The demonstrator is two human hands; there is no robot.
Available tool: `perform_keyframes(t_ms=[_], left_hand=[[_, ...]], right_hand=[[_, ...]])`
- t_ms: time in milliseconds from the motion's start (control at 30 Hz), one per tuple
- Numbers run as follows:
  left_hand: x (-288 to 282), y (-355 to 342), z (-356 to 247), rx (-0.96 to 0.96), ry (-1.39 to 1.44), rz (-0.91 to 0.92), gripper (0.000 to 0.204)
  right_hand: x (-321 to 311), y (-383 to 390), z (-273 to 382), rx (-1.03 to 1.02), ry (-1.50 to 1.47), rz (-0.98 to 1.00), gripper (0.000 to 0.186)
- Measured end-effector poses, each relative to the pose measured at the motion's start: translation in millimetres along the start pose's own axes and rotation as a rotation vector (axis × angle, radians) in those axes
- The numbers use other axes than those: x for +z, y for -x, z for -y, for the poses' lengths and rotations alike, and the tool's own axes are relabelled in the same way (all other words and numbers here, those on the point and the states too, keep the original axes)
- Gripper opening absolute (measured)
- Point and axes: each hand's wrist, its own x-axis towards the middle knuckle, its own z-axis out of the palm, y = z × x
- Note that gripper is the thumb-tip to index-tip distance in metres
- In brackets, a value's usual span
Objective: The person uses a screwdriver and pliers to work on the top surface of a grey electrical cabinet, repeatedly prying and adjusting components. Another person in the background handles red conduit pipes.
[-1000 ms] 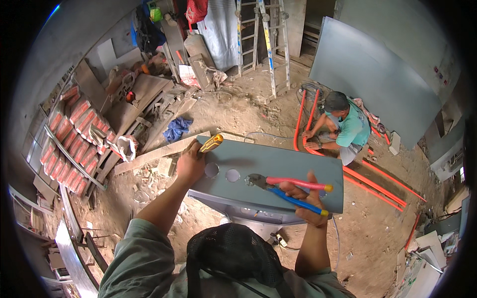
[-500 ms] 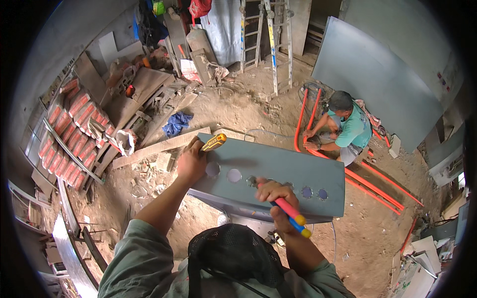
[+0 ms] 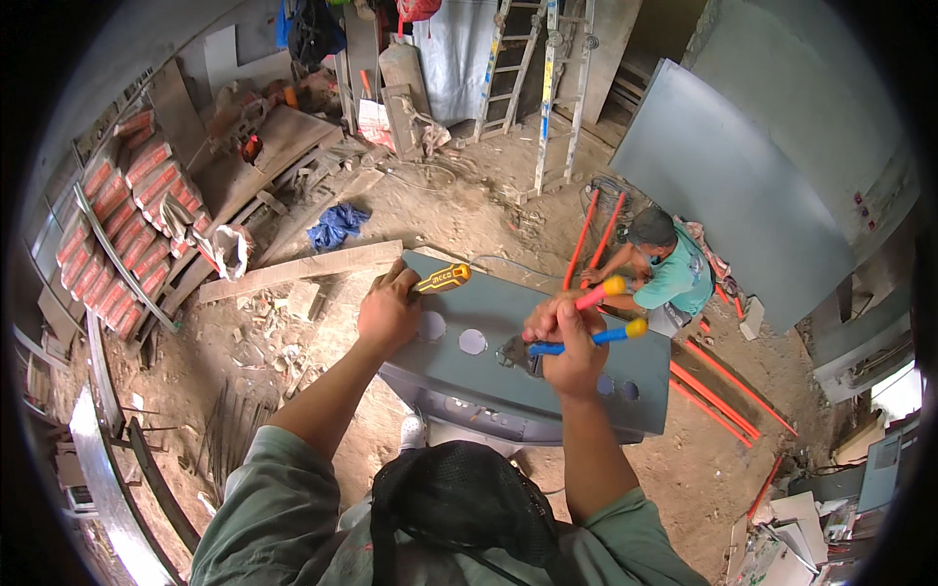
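Note:
A grey metal box (image 3: pixel 508 301) with a row of round holes along its top lies in front of me. At its left end, my left hand (image 3: pixel 389 311) is closed around a screwdriver (image 3: pixel 444 279) with a yellow and black handle pointing right. My right hand (image 3: pixel 570 350) grips pliers (image 3: pixel 608 336) with one pink and one blue handle, both yellow-tipped. Their handles stand apart, and the dark jaws are at a hole near the middle of the row. My fingers partly cover the pliers and the holes to the right.
Beyond the box's right end a person (image 3: pixel 669 269) crouches beside orange pipes (image 3: pixel 718 391). Stacked bags (image 3: pixel 127 225) stand at the left, near a wooden plank (image 3: pixel 303 272). A stepladder (image 3: pixel 549 117) and a large grey sheet (image 3: pixel 728 186) are at the back.
My right hand has turned the pliers so the handles point right and sit wider apart. The view has shifted slightly. My left hand still holds the screwdriver at the box's left end.

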Motion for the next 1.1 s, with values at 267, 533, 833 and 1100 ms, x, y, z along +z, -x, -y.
perform_keyframes(t_ms=[267,533,833,1100], left_hand=[[-9.4,3.5,-1.8,0.010,0.012,0.026,0.022],[-5.9,4.1,0.2,0.025,0.005,0.015,0.024],[0.7,2.8,4.8,0.090,-0.043,-0.046,0.028],[-1.4,3.9,-3.0,0.049,-0.026,-0.029,0.027]], right_hand=[[-3.9,-14.5,13.3,0.137,-0.048,-0.031,0.032],[-52.4,107.1,42.5,0.058,0.588,0.034,0.043],[-32.0,126.3,84.6,0.134,0.028,0.213,0.107],[-39.8,132.1,78.0,0.310,0.015,-0.097,0.082]])
